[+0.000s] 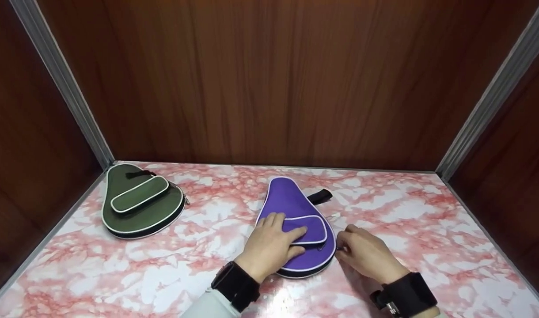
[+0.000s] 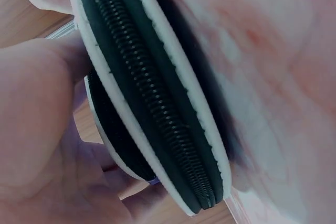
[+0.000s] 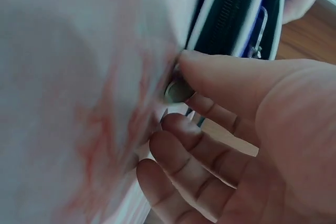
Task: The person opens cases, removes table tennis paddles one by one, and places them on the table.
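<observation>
At lower centre of the frame, the purple case is touched from above by the left hand – its grip relaxed, fingers extended – while a zipper pull is pinched by the right hand; at left, a green case is seen on the worktop.

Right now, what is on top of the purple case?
The left hand rests on the purple case, partly over its pocket. In the head view, it covers the pocket's left end, which cannot be seen.

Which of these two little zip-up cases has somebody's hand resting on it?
The purple case, under the person's left hand. The green case, over to the left, has no hand on it.
</observation>
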A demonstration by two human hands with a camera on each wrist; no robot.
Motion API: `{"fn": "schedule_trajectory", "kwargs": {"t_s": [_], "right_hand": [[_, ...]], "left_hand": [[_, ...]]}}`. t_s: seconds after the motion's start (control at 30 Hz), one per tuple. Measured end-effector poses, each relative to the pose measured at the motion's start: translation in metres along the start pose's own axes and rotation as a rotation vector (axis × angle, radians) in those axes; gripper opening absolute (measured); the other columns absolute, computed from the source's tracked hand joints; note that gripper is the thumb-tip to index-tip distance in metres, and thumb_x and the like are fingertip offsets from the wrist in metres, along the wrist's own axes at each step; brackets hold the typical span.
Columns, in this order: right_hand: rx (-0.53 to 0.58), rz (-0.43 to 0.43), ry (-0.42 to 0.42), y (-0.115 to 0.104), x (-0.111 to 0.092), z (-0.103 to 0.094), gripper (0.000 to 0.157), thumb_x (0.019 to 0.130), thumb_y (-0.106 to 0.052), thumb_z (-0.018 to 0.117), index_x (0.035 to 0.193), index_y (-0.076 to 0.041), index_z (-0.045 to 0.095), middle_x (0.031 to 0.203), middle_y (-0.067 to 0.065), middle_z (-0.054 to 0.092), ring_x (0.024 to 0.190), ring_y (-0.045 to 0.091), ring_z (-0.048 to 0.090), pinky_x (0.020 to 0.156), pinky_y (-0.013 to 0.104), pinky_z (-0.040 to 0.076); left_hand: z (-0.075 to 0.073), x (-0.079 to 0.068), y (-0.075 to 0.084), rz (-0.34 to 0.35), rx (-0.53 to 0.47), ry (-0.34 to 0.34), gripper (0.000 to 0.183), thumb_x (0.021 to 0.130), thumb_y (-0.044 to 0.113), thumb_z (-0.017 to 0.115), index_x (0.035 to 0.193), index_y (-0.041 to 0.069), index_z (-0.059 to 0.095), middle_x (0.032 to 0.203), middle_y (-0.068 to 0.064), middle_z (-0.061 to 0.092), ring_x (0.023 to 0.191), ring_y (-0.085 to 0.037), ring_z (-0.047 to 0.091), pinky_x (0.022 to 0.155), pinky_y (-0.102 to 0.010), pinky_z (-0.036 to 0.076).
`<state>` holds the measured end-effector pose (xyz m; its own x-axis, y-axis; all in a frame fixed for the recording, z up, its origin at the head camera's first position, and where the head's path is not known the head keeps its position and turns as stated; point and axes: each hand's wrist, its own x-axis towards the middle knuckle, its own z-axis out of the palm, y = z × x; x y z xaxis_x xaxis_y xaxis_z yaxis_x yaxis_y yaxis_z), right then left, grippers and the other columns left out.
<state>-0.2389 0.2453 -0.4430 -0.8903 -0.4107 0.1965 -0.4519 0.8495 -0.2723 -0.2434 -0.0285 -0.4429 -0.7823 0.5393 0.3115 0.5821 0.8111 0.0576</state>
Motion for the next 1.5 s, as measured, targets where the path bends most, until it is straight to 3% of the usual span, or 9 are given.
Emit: {"fn": "schedule_trajectory", "kwargs": {"t_s": [0.23, 0.63, 0.77, 1.03, 1.5], "right_hand": [[-0.037, 0.046, -0.066, -0.007, 0.000, 0.003, 0.027, 0.097, -0.013, 0.076, 0.079, -0.022, 0.058, 0.077, -0.007, 0.047, 0.066, 0.011, 0.045, 0.061, 0.038, 0.044], [-0.102, 0.014, -0.097, -0.011, -0.005, -0.001, 0.029, 0.105, -0.014, 0.071, 0.079, -0.022, 0.061, 0.071, -0.010, 0.054, 0.067, 0.012, 0.057, 0.064, 0.046, 0.053], [-0.102, -0.012, -0.099, -0.013, -0.004, 0.001, 0.028, 0.104, -0.017, 0.070, 0.078, -0.022, 0.063, 0.070, -0.009, 0.057, 0.066, 0.016, 0.062, 0.064, 0.047, 0.054], [-0.086, -0.034, -0.105, -0.018, -0.006, 0.001, 0.031, 0.101, -0.018, 0.072, 0.072, -0.023, 0.062, 0.066, -0.010, 0.055, 0.062, 0.013, 0.056, 0.062, 0.046, 0.052], [-0.075, -0.091, -0.136, -0.026, -0.009, -0.004, 0.028, 0.099, -0.018, 0.072, 0.072, -0.023, 0.064, 0.067, -0.010, 0.058, 0.061, 0.015, 0.059, 0.061, 0.045, 0.051]], "left_hand": [[-0.002, -0.001, -0.002, -0.008, -0.012, -0.007, 0.048, 0.104, 0.052, 0.072, 0.150, 0.036, 0.071, 0.142, -0.020, 0.062, 0.133, -0.036, 0.057, 0.114, -0.054, 0.047], [-0.001, 0.002, -0.001, 0.009, 0.004, 0.019, 0.047, 0.103, 0.053, 0.072, 0.148, 0.037, 0.072, 0.136, -0.018, 0.063, 0.126, -0.033, 0.058, 0.109, -0.052, 0.050], [0.000, 0.002, -0.001, 0.007, 0.005, 0.018, 0.047, 0.103, 0.053, 0.073, 0.148, 0.038, 0.072, 0.135, -0.017, 0.064, 0.126, -0.033, 0.059, 0.109, -0.052, 0.050], [0.001, 0.001, -0.002, 0.008, 0.010, 0.026, 0.047, 0.103, 0.054, 0.072, 0.148, 0.038, 0.073, 0.133, -0.017, 0.064, 0.124, -0.033, 0.059, 0.108, -0.051, 0.050], [-0.002, 0.001, -0.001, 0.010, 0.024, -0.002, 0.048, 0.104, 0.054, 0.071, 0.149, 0.039, 0.071, 0.133, -0.016, 0.063, 0.124, -0.032, 0.058, 0.108, -0.050, 0.050]]}}
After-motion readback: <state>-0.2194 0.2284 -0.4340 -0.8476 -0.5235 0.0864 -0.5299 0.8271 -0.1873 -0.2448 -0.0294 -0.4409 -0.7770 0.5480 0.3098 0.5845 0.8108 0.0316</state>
